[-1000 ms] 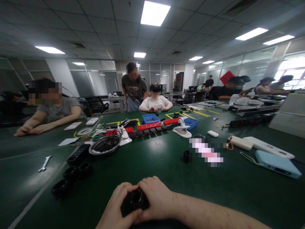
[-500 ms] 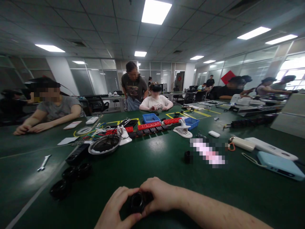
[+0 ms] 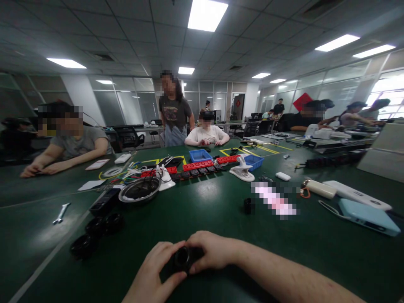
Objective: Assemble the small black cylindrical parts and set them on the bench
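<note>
Between my two hands, near the front of the green table (image 3: pixel 217 223), is a black ring-shaped part (image 3: pixel 182 257) with a round hole facing up. My left hand (image 3: pixel 154 267) grips its left side between thumb and fingers. From the other side my right hand (image 3: pixel 210 251) closes on it, fingertips near those of the left. Several similar black rings (image 3: pixel 82 246) sit in a cluster to the left. Another small black part (image 3: pixel 248 205) stands ahead and to the right.
A wrench (image 3: pixel 62 213) lies at left. Farther back are a round metal bowl (image 3: pixel 140 191), red sockets (image 3: pixel 198 163), blue bins (image 3: pixel 201 156) and a white clip stand (image 3: pixel 242 170). At right lies a light-blue box (image 3: pixel 369 216). Other people sit or stand around.
The standing person across the table has straightened up and turned the head to the left. My hands keep hold of the black ring with barely any shift.
</note>
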Available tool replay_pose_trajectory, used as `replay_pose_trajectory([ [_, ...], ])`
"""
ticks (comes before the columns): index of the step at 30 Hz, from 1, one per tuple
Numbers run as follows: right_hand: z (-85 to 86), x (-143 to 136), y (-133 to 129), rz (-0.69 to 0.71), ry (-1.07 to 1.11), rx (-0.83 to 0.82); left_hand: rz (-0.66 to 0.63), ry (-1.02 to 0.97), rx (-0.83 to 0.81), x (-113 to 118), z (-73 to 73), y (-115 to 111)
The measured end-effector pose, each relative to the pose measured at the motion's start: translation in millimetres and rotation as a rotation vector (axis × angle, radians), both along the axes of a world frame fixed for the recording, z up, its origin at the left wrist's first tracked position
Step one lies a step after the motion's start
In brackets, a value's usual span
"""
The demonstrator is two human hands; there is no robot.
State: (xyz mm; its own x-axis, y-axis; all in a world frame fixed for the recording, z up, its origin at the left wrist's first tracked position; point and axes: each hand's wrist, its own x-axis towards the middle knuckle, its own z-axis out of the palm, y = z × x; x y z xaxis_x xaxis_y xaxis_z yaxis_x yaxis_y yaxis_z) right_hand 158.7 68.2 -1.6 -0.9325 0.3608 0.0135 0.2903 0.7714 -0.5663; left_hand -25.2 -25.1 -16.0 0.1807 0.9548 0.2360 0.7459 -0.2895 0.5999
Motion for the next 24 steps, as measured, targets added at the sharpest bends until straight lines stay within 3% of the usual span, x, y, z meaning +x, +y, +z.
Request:
replay_pose_trajectory([
  [3,-2.5,-4,-7,-0.121,-0.023,-0.016,0.02,0.0,-0.018,2,2.0,0],
  [8,-10.1,-16,-27,-0.322,-0.086,0.298,0.141,0.046,-0.046,2,-0.6,1],
  [12,-11.0,-14,-24,-0.253,0.008,0.345,0.079,0.04,-0.009,-1,-5.7,3],
  [18,-4.0,-3,5,0.087,0.026,0.05,0.028,-0.05,0.071,-1,-8.5,3],
  [21,-5.6,-3,7,0.047,0.02,0.0,0.056,-0.1,0.06,4,-5.5,1],
  [24,-9.1,-8,-4,-0.102,-0.002,0.061,0.084,-0.082,0.043,6,-4.4,0],
])
